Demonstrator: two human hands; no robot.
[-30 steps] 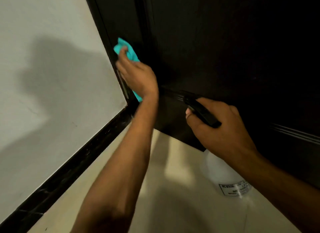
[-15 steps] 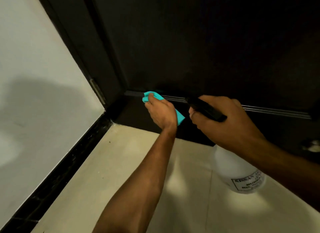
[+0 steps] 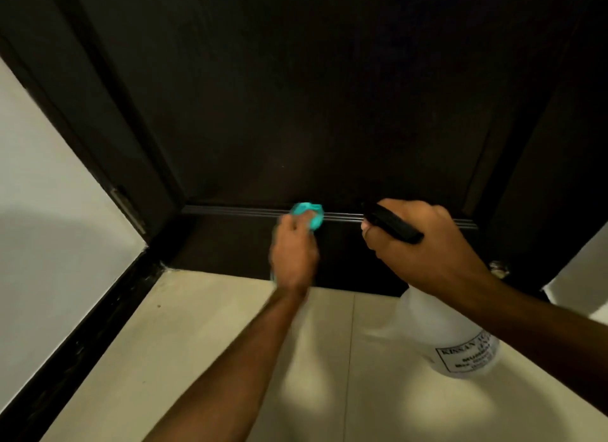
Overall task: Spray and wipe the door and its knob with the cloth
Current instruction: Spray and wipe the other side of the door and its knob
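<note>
A dark door (image 3: 296,96) fills most of the view, with pale floor tiles (image 3: 214,336) below it and a white wall (image 3: 49,211) to the left. My right hand (image 3: 427,244) has its grip curled around the black trigger head of a translucent spray bottle (image 3: 450,339), which hangs just in front of the door's lower right part. My left hand (image 3: 294,254), blurred, holds a bunched teal cloth (image 3: 311,215) pressed against the grooved horizontal moulding (image 3: 230,210) low on the door, its grip closed on the fabric.
</note>
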